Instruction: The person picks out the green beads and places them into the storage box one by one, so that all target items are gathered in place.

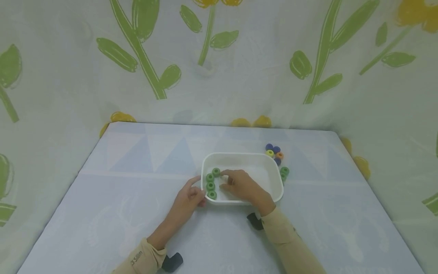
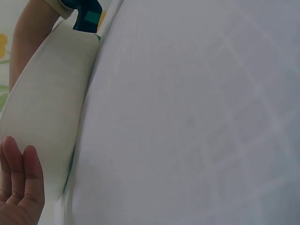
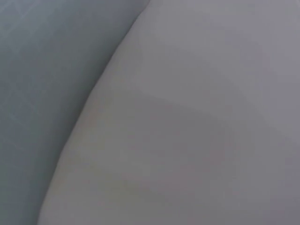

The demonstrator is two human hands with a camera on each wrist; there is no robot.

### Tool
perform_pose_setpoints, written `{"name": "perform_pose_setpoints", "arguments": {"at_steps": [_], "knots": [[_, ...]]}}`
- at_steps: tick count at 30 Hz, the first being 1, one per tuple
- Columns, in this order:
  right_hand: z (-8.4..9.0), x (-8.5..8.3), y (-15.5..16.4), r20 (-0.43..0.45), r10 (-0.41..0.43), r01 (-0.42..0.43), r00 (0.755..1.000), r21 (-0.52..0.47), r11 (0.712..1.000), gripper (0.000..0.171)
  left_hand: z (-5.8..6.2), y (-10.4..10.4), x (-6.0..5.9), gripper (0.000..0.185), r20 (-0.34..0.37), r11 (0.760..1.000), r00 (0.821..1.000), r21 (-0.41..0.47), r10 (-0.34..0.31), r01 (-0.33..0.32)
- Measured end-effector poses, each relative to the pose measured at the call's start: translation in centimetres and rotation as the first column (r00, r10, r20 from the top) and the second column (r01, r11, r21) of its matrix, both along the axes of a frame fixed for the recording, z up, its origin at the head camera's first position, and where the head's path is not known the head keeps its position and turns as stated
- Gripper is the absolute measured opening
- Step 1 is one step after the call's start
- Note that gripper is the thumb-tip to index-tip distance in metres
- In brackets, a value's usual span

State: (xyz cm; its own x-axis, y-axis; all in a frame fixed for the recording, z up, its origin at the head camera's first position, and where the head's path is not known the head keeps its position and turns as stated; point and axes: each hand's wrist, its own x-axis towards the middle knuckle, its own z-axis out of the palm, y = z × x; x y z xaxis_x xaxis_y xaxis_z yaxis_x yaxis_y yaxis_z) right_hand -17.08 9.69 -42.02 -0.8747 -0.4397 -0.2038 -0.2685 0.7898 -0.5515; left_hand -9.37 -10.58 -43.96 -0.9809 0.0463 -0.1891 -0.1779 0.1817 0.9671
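The green rings [image 1: 210, 185] sit in a white tray [image 1: 239, 156], four of them in a curved row along its left end. The tray rests near the middle of the tabletop [image 1: 137, 213], toward the far edge. The right hand [image 1: 243, 185] reaches into the tray, its fingertips at the topmost green ring; whether it pinches that ring cannot be told. It hides part of the tray's floor. The left hand [image 1: 188, 199] rests against the tray's outer left wall with loosely extended fingers, holding nothing. The right wrist view shows only a blurred pale surface. Outside the tray's far right corner lies a cluster of loose rings [image 1: 274, 153]: blue, yellow-green and orange, plus two green ones [image 1: 284, 173] partly cut off by the tray's rim.
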Motion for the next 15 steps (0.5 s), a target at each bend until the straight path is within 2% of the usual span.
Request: {"name": "perform_pose_setpoints", "arguments": {"at_steps": [15], "knots": [[-0.42,-0.2,-0.27,0.006,0.02,-0.02,1.0,0.018,1.0,0.049,0.04,-0.03,0.01,0.059,-0.003,1.0,1.0,-0.008,0.001,-0.001]]}}
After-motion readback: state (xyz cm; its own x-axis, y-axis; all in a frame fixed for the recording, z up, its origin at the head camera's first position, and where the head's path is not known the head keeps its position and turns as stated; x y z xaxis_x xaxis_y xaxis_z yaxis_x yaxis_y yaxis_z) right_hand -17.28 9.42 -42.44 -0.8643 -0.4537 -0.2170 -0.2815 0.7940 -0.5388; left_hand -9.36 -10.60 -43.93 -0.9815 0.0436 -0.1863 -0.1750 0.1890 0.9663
